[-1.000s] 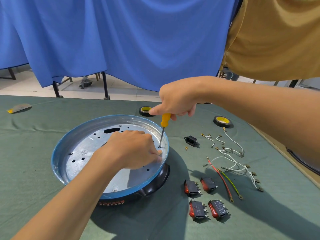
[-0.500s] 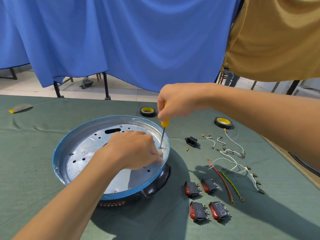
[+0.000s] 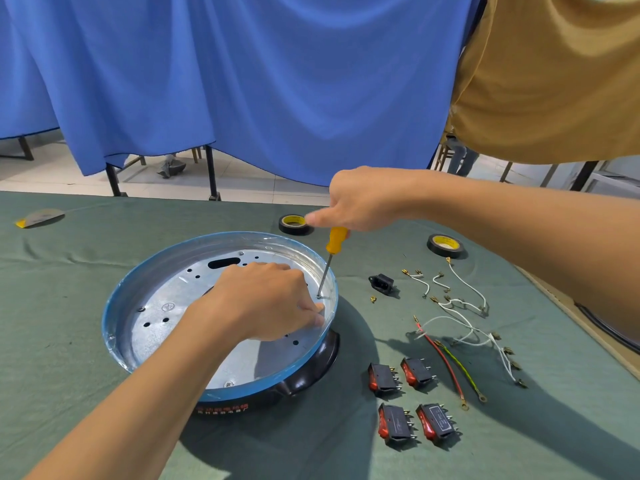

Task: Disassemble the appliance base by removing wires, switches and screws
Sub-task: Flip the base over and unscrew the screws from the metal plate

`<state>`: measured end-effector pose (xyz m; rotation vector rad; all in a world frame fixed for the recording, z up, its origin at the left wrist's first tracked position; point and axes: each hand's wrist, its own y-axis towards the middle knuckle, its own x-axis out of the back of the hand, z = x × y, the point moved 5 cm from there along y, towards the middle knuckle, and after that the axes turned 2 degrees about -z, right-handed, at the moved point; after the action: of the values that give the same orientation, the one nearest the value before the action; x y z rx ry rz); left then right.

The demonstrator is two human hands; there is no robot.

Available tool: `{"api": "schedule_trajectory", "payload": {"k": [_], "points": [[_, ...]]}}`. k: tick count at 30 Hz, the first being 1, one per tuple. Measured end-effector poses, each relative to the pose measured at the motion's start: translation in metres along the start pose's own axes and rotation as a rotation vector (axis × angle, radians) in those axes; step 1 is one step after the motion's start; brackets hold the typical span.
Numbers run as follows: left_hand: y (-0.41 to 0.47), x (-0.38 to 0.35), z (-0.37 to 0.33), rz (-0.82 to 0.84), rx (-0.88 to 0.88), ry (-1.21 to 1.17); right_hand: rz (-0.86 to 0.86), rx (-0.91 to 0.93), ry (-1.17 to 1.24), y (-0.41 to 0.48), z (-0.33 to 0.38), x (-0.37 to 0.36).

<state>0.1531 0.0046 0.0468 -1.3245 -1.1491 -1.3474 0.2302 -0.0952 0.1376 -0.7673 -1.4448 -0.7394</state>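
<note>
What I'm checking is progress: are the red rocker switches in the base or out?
Out. Four red-and-black rocker switches lie loose on the green tablecloth, right of the blue-rimmed round metal base.

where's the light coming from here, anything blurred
Head view: the appliance base casts its shadow toward lower right on the table, so light likely comes from upper left; the right hand on the screwdriver has a slightly smeared fingertip; the rest looks sharp.

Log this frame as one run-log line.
phase: screw removal | right hand: grips yellow screwdriver, tip on screw by rim | left hand: rests inside appliance base beside tip | set aside: four rocker switches, loose wires
</note>
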Motion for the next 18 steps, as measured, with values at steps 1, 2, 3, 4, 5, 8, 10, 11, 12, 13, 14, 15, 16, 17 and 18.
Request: {"api": "schedule_trajectory", "payload": {"k": [1,2,3,4,5,8,10,11,12,13,14,15,16,17,18], "points": [[0.0003,0.0000,0.0000,0.004,-0.001,-0.001,-0.003,0.026,0.004,-0.0011,0.0011,0.0013],[0.0003,0.0000,0.0000,0.009,-0.001,0.000,0.005,0.060,0.024,-0.0024,0.0024,0.0020],[0.0003,0.0001,-0.0001,0.012,0.000,0.002,0.022,0.081,0.053,-0.0041,0.0041,0.0023],[0.0001,0.0002,-0.0002,0.013,0.001,0.005,0.039,0.084,0.083,-0.0053,0.0053,0.0020],[-0.0002,0.0003,-0.0003,0.011,0.001,0.006,0.049,0.074,0.098,-0.0057,0.0065,0.0012],[-0.0012,0.0010,-0.0004,0.007,-0.004,0.004,-0.040,0.023,0.057,-0.0028,0.0065,0.0016],[-0.0014,0.0016,-0.0005,0.011,-0.007,0.004,-0.070,0.027,0.072,-0.0017,0.0062,0.0015],[-0.0014,0.0020,-0.0006,0.011,-0.008,0.004,-0.061,0.033,0.089,-0.0020,0.0070,0.0007],[-0.0015,0.0022,-0.0008,0.010,-0.010,0.001,-0.043,0.027,0.105,-0.0021,0.0069,-0.0011],[-0.0016,0.0024,-0.0009,0.009,-0.010,-0.004,-0.031,0.005,0.117,-0.0020,0.0061,-0.0029],[-0.0017,0.0026,-0.0010,0.008,-0.011,-0.008,-0.036,-0.017,0.128,-0.0012,0.0044,-0.0041],[-0.0019,0.0026,-0.0012,0.009,-0.012,-0.009,-0.056,-0.034,0.126,-0.0015,0.0036,-0.0040],[-0.0019,0.0027,-0.0014,0.011,-0.014,-0.008,-0.077,-0.040,0.110,-0.0018,0.0032,-0.0033],[-0.0021,0.0026,-0.0015,0.014,-0.015,-0.007,-0.088,-0.031,0.099,-0.0022,0.0033,-0.0024],[-0.0021,0.0028,-0.0017,0.015,-0.017,-0.006,-0.076,-0.016,0.105,-0.0025,0.0034,-0.0022]]}}
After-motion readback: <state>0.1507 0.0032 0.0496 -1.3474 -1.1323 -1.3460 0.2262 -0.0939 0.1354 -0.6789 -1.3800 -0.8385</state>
